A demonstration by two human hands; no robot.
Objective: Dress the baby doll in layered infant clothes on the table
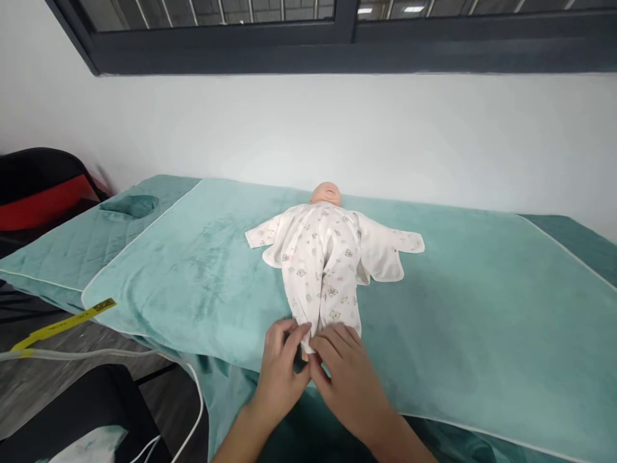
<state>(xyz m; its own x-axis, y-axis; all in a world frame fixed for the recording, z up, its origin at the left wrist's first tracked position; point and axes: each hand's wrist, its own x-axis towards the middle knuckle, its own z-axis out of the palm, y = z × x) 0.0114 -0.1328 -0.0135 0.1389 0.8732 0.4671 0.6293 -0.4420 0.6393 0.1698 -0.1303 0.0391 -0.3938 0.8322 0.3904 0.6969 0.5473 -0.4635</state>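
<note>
A baby doll [326, 191] lies on its back, its head toward the wall. White printed baby pants [332, 283] cover its legs and reach up over its front. A white printed jacket [380, 247] lies spread under it, sleeves out to both sides. At the near end of the pants, my left hand [282, 366] pinches the cuff on the left leg. My right hand [344, 376] grips the same cuff from the right, its fingers bent over the cloth. A bit of the doll's foot shows between my hands.
A green padded cover [482, 308] lies over the bed beneath the doll. At the left are a face hole [130, 206] in the bed, a yellow tag [67, 323] on a pale cable [87, 354], and a black chair [91, 411] holding cloth. Behind stands a white wall [216, 128].
</note>
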